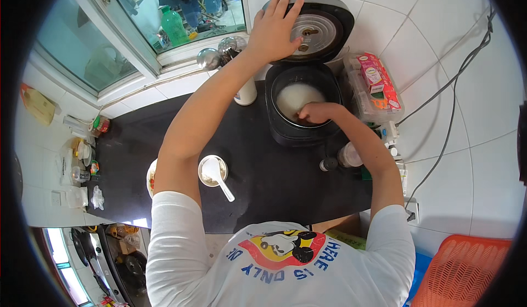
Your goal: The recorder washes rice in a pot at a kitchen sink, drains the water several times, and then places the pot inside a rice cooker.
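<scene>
A black rice cooker [304, 138] stands on the dark countertop with its lid [343, 23] raised. My left hand [278, 31] lies against the left side of the lid, its fingers spread towards the top edge and the thumb over the inner face. Inside the cooker, the inner pot [284, 117] contains cloudy whitish water [298, 95]. My right hand [319, 112] reaches over the pot's right rim. Its fingers are bent down at the liquid, the tips hidden, so whether they hold anything is unclear.
A small bowl [201, 179] with a white spoon [218, 179] rests on the countertop [263, 183]. A plate [150, 179] shows beside my left arm. Metal ladles [210, 59] stand by the window. Right of the cooker are a plastic box [358, 97], a jar [350, 154] and hanging cables [446, 82].
</scene>
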`<act>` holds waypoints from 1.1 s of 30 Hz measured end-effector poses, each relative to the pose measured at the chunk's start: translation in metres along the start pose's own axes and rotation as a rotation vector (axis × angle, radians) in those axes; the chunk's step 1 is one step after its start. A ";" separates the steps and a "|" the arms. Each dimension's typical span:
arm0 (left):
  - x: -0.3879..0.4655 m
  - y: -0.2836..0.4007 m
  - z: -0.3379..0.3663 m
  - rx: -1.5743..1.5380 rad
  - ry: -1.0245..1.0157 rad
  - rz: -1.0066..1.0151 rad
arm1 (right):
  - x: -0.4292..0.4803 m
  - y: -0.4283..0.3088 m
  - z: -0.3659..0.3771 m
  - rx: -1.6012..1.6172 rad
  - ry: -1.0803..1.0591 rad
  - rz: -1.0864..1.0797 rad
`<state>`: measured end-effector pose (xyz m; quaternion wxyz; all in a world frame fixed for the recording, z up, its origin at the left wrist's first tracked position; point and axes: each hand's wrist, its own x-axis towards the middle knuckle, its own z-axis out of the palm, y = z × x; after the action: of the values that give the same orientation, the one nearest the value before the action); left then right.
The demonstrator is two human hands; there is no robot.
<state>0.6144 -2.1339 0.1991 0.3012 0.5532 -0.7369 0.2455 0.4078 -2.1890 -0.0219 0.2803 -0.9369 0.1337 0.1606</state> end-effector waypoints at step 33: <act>-0.162 -0.001 0.084 -0.352 -0.531 -0.666 | -0.073 -0.066 0.000 0.077 0.917 0.073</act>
<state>0.6348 -2.0848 0.0247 0.2537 0.7442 -0.6010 -0.1436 0.3642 -2.1239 0.0377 0.2210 -0.8947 0.2827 -0.2660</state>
